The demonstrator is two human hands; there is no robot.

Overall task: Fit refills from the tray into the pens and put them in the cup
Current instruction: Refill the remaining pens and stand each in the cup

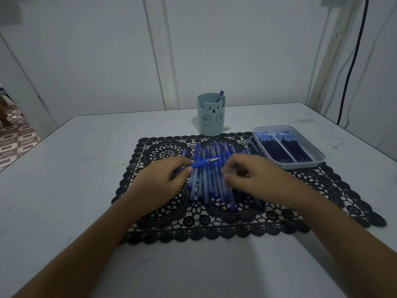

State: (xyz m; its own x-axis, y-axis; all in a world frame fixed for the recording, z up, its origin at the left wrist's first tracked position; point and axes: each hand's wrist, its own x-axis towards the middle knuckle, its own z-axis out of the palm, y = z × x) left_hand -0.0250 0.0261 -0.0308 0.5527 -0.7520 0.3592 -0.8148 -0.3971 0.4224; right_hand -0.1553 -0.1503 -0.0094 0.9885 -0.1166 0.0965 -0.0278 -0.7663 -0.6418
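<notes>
- Currently: the pen (204, 163) sits crosswise above the loose pens (211, 186), metal tip pointing right, blue grip section showing.
- Left hand (163, 179) pinches the pen by the barrel behind the grip, thumb and fingers curled close round it.
- Right hand (251, 175) hovers just beside the tip, fingers partly curled. It is motion-blurred, so I cannot tell whether it pinches anything.
- Judgement: the tip end is being worked. Keep the barrel level and steady in the left hand, keep any refill in line with the bore, and do not force it. Stay over the lace mat (214, 224) so small parts do not roll.
- Refills (285, 150) lie in rows in the tray (318, 159), to the right of the pile.
- Cup (211, 119) stands behind the mat and holds a single pen (220, 96). Most of the task looks undone.
</notes>
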